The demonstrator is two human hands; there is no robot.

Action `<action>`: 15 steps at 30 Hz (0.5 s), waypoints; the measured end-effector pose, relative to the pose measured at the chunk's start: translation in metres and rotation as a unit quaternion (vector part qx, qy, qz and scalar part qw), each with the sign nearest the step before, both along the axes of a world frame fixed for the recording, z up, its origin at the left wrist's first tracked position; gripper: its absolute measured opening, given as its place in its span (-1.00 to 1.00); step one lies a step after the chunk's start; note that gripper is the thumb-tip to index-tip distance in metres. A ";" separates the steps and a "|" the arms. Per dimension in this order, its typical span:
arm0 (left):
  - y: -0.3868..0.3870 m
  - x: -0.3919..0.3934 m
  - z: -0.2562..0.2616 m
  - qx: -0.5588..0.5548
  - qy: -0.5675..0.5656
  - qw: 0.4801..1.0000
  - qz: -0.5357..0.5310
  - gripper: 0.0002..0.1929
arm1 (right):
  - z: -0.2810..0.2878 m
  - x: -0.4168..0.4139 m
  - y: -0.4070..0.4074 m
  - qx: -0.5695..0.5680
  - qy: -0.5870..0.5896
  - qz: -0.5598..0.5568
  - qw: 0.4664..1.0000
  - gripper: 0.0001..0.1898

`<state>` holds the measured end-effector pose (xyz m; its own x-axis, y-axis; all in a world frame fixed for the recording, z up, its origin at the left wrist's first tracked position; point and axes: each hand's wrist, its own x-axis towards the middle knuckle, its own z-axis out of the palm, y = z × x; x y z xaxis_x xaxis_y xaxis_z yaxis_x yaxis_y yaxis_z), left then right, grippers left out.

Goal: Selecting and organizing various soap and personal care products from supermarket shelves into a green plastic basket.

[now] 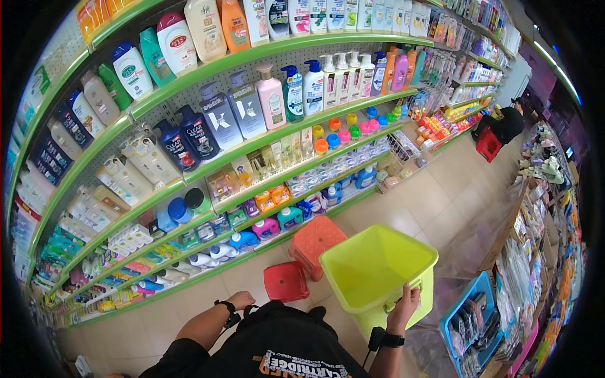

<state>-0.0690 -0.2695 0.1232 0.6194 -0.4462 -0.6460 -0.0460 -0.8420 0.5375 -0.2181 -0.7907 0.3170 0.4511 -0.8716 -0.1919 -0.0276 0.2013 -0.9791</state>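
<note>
My right hand [407,302] grips the near rim of a large yellow-green plastic bin [378,264], whose visible inside holds nothing. The bin stands upright on the tiled floor, to the right of my body. My left hand [242,299] hangs in front of my waist at the left, fingers curled; whether it holds anything cannot be told. A red plastic stool [285,281] lies just beyond my left hand, and a taller orange-red stool [317,241] stands between it and the bin.
Green-edged shelves [283,132] with shampoo bottles, soaps and detergents curve along the left and front. A blue basket [446,326] of packaged goods stands at the right, beside stacked goods in cardboard boxes. Farther down the aisle, a person [508,123] sits on a red stool [489,143].
</note>
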 end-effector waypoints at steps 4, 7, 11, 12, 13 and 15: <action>-0.020 -0.020 -0.007 -0.020 0.038 0.994 0.102 -0.57 | -0.015 -0.012 -0.020 -0.012 0.009 0.005 1.000 -0.89; -0.022 -0.016 -0.016 0.007 0.056 0.998 -0.007 -0.63 | -0.018 -0.024 -0.030 -0.015 -0.002 0.004 1.000 -0.88; 0.010 -0.022 -0.088 -0.025 -0.100 0.973 -0.208 -0.68 | -0.006 -0.026 -0.035 0.003 -0.012 0.002 1.000 -0.88; 0.006 -0.023 -0.088 -0.049 -0.126 0.959 -0.249 -0.68 | -0.004 -0.030 -0.037 0.014 -0.033 -0.009 0.999 -0.88; 0.002 -0.021 -0.088 -0.072 -0.153 0.943 -0.288 -0.69 | -0.007 -0.035 -0.042 0.010 -0.033 -0.012 0.999 -0.88; -0.006 -0.014 -0.087 -0.057 -0.112 0.960 -0.252 -0.69 | -0.012 -0.042 -0.050 0.013 -0.020 -0.004 1.000 -0.88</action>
<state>-0.0829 -0.2750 0.0367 0.4250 -0.7851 -0.4505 -0.5567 -0.6191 0.5538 -0.2605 -0.8407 0.3047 0.4516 -0.8703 -0.1966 0.0135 0.2270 -0.9738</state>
